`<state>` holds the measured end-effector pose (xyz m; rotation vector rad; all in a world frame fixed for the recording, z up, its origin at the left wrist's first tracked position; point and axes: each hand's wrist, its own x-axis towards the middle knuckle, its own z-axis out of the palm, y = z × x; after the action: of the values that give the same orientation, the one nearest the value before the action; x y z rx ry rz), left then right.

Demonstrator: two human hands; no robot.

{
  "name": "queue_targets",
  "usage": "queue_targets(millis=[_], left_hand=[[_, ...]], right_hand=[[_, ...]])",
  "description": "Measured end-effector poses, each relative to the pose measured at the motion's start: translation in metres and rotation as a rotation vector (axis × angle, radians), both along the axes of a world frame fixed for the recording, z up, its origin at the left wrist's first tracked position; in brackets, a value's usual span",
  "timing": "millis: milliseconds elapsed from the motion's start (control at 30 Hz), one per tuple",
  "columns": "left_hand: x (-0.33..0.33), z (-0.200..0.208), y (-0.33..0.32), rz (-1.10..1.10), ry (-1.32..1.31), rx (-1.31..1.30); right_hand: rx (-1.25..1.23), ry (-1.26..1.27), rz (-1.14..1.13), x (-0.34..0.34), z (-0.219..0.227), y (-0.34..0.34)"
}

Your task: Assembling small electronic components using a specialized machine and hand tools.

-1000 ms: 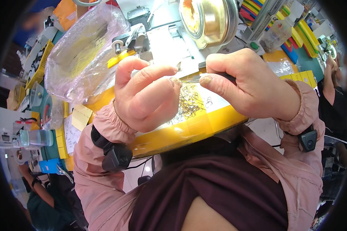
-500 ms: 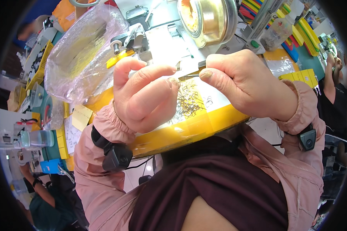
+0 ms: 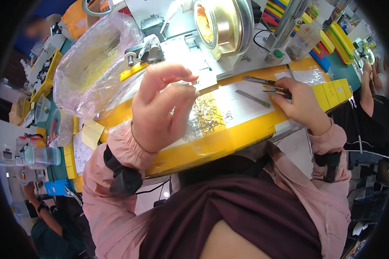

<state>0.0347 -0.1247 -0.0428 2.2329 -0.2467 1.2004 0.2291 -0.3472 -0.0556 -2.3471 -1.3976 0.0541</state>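
My left hand [image 3: 162,108] is raised over the left part of the bench, its fingers bent and the fingertips brought together in a pinch. Whatever is between them is too small to make out. Beside it lies a pile of small bent metal wire pieces [image 3: 209,114] on a white sheet [image 3: 242,114]. Farther right, my right hand [image 3: 304,101] is low over the bench, thumb and fingers closed on dark, pointed tweezers [image 3: 278,91]. Just beyond them rests a slim knife-like tool [image 3: 258,80]. A flat grey strip with a greenish end [image 3: 253,98] lies left of the tweezers.
A large clear-sided spool [image 3: 229,28] stands at the back beside a small clamp device [image 3: 149,52]. Crumpled clear plastic wrap [image 3: 95,64] bulges at the left. A clear bottle [image 3: 304,41] and coloured strips [image 3: 341,41] are at back right. Other people work on both sides.
My right hand has moved right and down, away from my left hand, to the tools on the bench. The sheet and grey strip are now uncovered. My left hand stays raised.
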Motion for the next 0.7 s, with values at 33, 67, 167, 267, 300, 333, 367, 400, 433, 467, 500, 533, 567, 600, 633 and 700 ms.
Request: queue_targets(millis=[33, 67, 167, 267, 300, 333, 367, 400, 433, 467, 500, 533, 567, 600, 633, 700], left_hand=[[-0.002, 0.002, -0.002, 0.004, -0.002, 0.007], [-0.003, 0.005, -0.003, -0.012, 0.054, -0.128], [-0.006, 0.012, -0.005, -0.028, 0.166, -0.288], [-0.004, 0.014, -0.007, -0.123, 0.218, -0.564], [-0.003, 0.015, -0.007, -0.14, 0.231, -0.633], [-0.003, 0.017, -0.006, -0.16, 0.244, -0.7], [-0.003, 0.018, -0.007, -0.171, 0.238, -0.694], [-0.005, 0.019, -0.007, -0.15, 0.26, -0.685], [-0.005, 0.02, -0.006, -0.147, 0.282, -0.675], [-0.005, 0.015, 0.001, -0.117, 0.342, -0.594], [-0.007, 0.016, 0.003, -0.159, 0.333, -0.589], [-0.012, 0.019, 0.0, -0.123, 0.351, -0.65], [-0.013, 0.018, -0.001, -0.093, 0.373, -0.713], [-0.009, 0.016, -0.003, -0.134, 0.36, -0.711], [-0.008, 0.014, -0.005, -0.118, 0.337, -0.666], [-0.005, 0.014, -0.007, -0.114, 0.302, -0.623]], right_hand=[[0.007, -0.002, 0.004, -0.001, -0.005, -0.001], [0.043, 0.004, 0.026, -0.002, -0.01, -0.003], [0.134, -0.088, 0.112, -0.003, -0.019, -0.006], [0.288, -0.185, 0.17, 0.003, -0.017, -0.01], [0.318, -0.183, 0.158, 0.008, -0.016, -0.015], [0.349, -0.182, 0.145, 0.011, -0.013, -0.02], [0.352, -0.193, 0.138, 0.014, -0.009, -0.026], [0.349, -0.069, 0.055, 0.018, -0.002, -0.031], [0.346, 0.046, -0.044, 0.02, 0.005, -0.038], [0.42, -0.006, -0.08, 0.026, 0.009, -0.041], [0.418, -0.034, -0.112, 0.034, 0.012, -0.042], [0.485, 0.027, -0.17, 0.044, 0.016, -0.043], [0.552, 0.086, -0.231, 0.056, 0.021, -0.044], [0.55, 0.052, -0.256, 0.073, 0.026, -0.047], [0.669, 0.063, -0.35, 0.089, 0.031, -0.05], [0.79, 0.057, -0.444, 0.109, 0.05, -0.051]])
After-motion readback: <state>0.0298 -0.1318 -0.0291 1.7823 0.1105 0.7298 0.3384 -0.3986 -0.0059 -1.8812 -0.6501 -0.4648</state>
